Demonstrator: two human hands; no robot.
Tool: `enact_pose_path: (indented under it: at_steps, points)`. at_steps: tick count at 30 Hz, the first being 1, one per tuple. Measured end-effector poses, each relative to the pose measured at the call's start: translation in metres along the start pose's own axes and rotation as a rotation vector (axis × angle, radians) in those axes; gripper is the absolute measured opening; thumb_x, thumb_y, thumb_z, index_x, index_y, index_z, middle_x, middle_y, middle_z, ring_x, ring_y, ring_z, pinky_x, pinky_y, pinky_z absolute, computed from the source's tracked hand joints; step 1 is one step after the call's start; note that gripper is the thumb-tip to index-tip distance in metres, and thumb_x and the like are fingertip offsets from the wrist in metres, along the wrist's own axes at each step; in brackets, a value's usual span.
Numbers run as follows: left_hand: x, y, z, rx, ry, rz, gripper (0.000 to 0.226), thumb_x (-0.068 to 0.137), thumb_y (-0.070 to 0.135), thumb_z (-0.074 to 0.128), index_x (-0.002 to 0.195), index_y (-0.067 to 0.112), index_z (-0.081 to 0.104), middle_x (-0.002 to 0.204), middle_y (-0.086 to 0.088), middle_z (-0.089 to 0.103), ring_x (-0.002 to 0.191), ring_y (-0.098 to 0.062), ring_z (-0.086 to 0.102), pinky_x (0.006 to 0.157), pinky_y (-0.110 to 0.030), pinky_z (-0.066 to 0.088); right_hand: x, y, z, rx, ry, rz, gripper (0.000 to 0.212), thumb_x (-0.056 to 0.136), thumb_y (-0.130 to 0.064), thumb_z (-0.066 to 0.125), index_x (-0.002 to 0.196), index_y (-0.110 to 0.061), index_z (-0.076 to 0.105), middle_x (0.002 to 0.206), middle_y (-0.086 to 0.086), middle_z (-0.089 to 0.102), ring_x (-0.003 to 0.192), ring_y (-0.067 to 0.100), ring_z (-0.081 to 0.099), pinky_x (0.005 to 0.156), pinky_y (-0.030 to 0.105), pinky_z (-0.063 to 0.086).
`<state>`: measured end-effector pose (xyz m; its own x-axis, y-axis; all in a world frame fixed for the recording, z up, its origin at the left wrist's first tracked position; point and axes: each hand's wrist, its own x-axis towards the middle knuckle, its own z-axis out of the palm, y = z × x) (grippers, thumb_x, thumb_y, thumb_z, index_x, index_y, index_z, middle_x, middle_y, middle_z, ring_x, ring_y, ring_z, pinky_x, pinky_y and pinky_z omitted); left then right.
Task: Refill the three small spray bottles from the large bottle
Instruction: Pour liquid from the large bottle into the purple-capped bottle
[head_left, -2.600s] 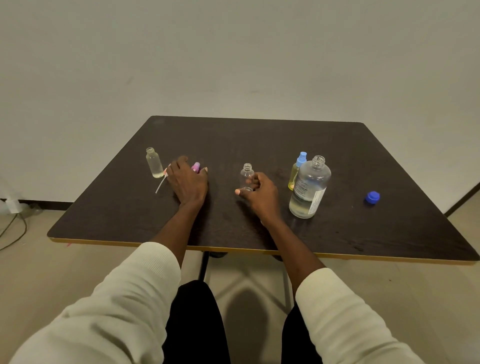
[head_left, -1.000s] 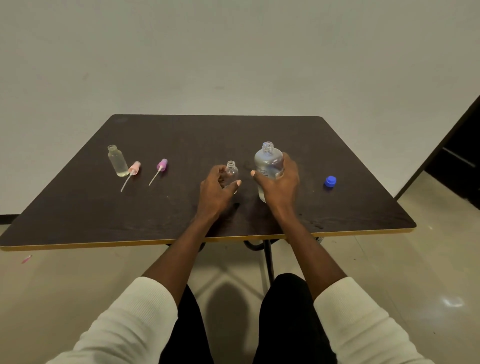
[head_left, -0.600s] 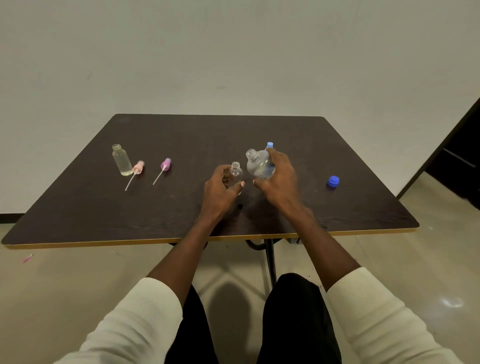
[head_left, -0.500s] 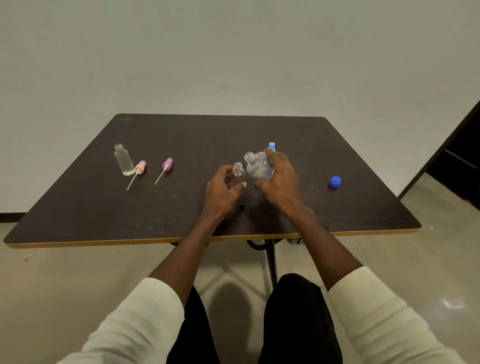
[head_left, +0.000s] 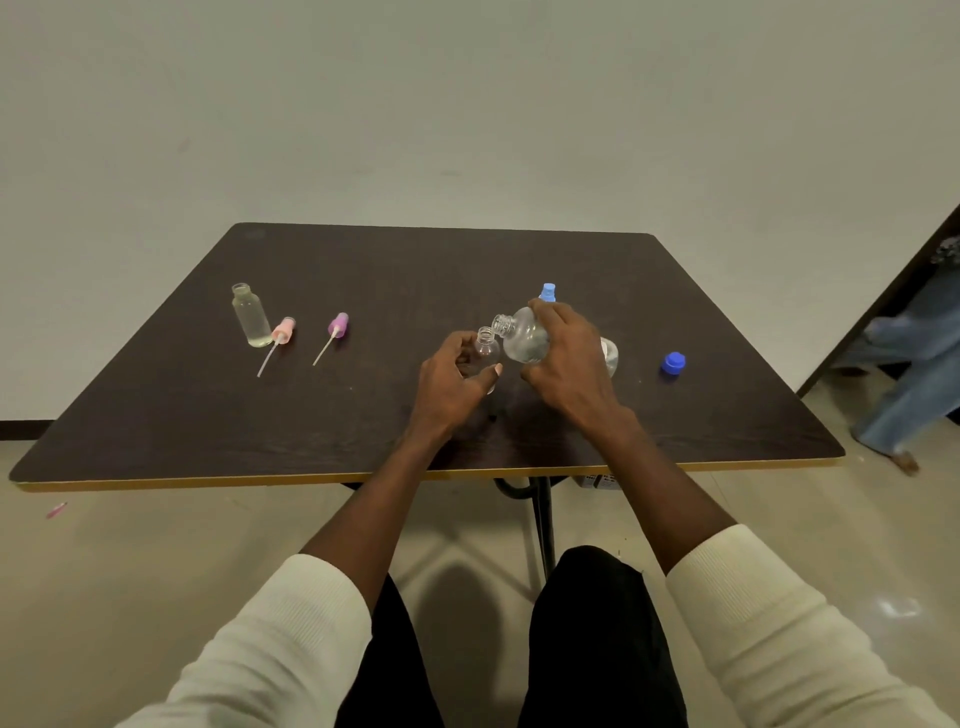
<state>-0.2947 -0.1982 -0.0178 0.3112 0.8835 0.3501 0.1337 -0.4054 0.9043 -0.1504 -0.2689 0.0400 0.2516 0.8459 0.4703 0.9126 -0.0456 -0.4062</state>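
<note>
A: The left hand (head_left: 453, 375) grips a small open bottle (head_left: 485, 349), with the fingers curled round its body and the thumb in front. The bottle stands upright near the middle of the table (head_left: 208, 415). The right hand (head_left: 566, 358) grasps the large bottle (head_left: 524, 338) from above. This bottle is tilted to the left, and its open neck is just beside the mouth of the small bottle.

B: Does liquid run out of it?

A: That cannot be told. Some clear liquid is visible inside the large bottle.

B: What lies on the left side?

A: At the far left stands a second small bottle (head_left: 250, 315), open, with pale liquid inside. Just beside it lies a pink sprayer (head_left: 283, 329) with its thin tube pointing to the near edge. A little to the right lies a purple sprayer (head_left: 337, 325), also with a tube, apart from the pink one.

B: And on the right?

A: Behind the right hand the blue top (head_left: 547, 292) of a third small bottle shows; its body is hidden. Further right, apart from the hands, a blue cap (head_left: 673, 362) lies on the table.
</note>
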Motion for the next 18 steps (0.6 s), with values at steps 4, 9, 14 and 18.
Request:
enact_pose_path:
  at_steps: [4,9,14,18]
  points:
    - [0.0,-0.0003,0.0001,-0.002,-0.005,0.004,0.032,0.083,0.016,0.077,0.112,0.019,0.065,0.102,0.006,0.072,0.094,-0.007,0.068,0.085,-0.032,0.058,0.0013,0.0011,-0.0014,-0.02,0.0,-0.011,0.076,0.069,-0.011,0.078,0.139,-0.011,0.047,0.135,0.007,0.053,0.124,0.027,0.048,0.107,0.039,0.035]
    - [-0.0005,0.0014,-0.0004,-0.006,-0.012,0.008,0.034,0.083,0.016,0.077,0.114,0.021,0.064,0.103,0.008,0.072,0.094,-0.006,0.068,0.085,-0.032,0.059,0.0027,0.0014,-0.0035,-0.012,-0.015,-0.029,0.074,0.07,-0.012,0.078,0.137,-0.012,0.047,0.134,0.007,0.053,0.123,0.028,0.048,0.106,0.041,0.035]
    - [-0.0018,0.003,0.0,-0.015,-0.004,0.006,0.035,0.083,0.014,0.077,0.113,0.024,0.064,0.103,0.009,0.072,0.094,-0.006,0.068,0.085,-0.032,0.058,0.0045,0.0018,-0.0019,-0.032,-0.004,-0.051,0.071,0.068,-0.011,0.077,0.134,-0.014,0.05,0.131,0.005,0.055,0.12,0.028,0.049,0.104,0.04,0.036]
    - [-0.0012,0.0013,0.0005,-0.013,-0.005,-0.005,0.035,0.082,0.015,0.077,0.114,0.023,0.065,0.102,0.007,0.072,0.093,-0.008,0.069,0.085,-0.036,0.059,0.0057,0.0015,-0.0042,-0.054,0.017,-0.083,0.07,0.067,-0.01,0.077,0.132,-0.013,0.052,0.13,0.006,0.056,0.119,0.028,0.049,0.103,0.038,0.035]
